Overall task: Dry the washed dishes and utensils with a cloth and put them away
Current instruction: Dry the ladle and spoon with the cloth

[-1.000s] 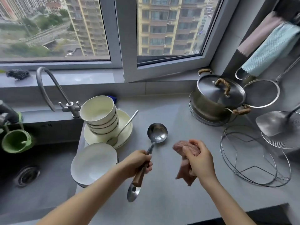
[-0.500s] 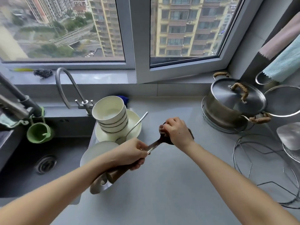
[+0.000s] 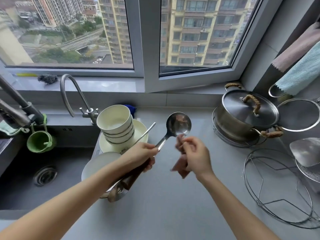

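Above the grey tabletop (image 3: 164, 213), just right of the sink (image 3: 20, 184), a steel ladle (image 3: 178, 124) is held level with its bowl facing up and away from the person. The left hand (image 3: 140, 155) is curled round the ladle's brown handle, the handle's metal end sticking out below the wrist. The right hand (image 3: 195, 157), blurred, has its fingers bunched round a brownish cloth (image 3: 181, 168), with the fingertips just under the ladle's bowl; whether the cloth touches the steel cannot be told.

Left of the ladle, a stack of cream bowls (image 3: 115, 124) sits on a cream plate (image 3: 140, 130), and a thin metal utensil (image 3: 144, 134) leans across that plate. A white plate (image 3: 97, 167) lies nearer the person, partly under the left forearm. Behind the bowls stands a curved tap (image 3: 69, 90), and a green cup (image 3: 39, 142) hangs at the sink's far edge.

To the right, a lidded steel pot (image 3: 242, 116) with wrapped handles rests on a wire stand. Nearer, a round wire rack (image 3: 277, 187) lies flat on the tabletop. A mesh strainer (image 3: 297, 115) and a metal spatula (image 3: 306, 153) sit at the right edge, with a blue towel (image 3: 301, 71) and a pink towel (image 3: 297, 47) hanging above them. A dark scourer (image 3: 47, 78) lies on the window sill (image 3: 103, 85).
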Demonstrator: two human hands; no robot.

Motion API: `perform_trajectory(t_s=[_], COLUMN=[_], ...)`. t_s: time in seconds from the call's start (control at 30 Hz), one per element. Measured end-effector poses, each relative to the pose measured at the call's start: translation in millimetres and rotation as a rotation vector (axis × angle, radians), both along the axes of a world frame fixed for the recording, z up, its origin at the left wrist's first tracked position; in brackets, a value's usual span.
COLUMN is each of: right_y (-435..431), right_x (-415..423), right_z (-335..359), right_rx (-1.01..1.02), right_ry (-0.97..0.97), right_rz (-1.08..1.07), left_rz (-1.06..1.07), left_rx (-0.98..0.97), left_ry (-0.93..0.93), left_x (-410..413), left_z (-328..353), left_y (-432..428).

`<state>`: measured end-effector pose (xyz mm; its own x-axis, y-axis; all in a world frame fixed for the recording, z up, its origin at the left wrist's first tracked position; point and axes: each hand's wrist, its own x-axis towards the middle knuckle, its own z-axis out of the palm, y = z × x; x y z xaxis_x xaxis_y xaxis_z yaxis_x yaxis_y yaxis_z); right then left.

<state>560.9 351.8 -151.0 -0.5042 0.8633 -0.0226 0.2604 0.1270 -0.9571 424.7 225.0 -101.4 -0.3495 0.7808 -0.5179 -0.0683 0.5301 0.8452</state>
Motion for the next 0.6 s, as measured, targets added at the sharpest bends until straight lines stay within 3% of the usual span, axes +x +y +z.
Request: perform_trajectory(t_s=[0.07,0.17,0.3,0.37,0.43,0.53,0.6], right_y=[9.7,14.9,-2.6,-5.4,-2.5,5.7,8.6], right_x=[7.3,-4.3,-33.9,-38.7,-38.9,-34.7,-32.0], right_z=[16.7,28.3,23.8,26.9,31.6,34.0,34.2], right_rx=[-0.348,-0.753,-0.883,-0.884,-0.897,-0.971,-0.99], right_ry=[0.161,0.288,0.42,0.459,0.524,0.712,0.742], right_rz=[-0.171,-0.171,-0.295,-0.367,-0.383,-0.345,-0.301], left_rz=[-0.002,-0.124,-0.32,-0.319,-0.186,0.018,-0.012], left_rx=[0.011,0.007,-0.049,-0.04,0.003,-0.062,-0.109], left_ry=[0.004,0.171,0.569,0.611,0.395,-0.278,-0.439], left_x=[0.4,16.0,33.4,34.1,30.7,22.6,19.5], left_z=[0.6,-0.9,0.3,-2.2,-3.6,7.0,12.5], left_y=[2.5,6.3,15.3,16.8,12.7,1.7,-3.0])
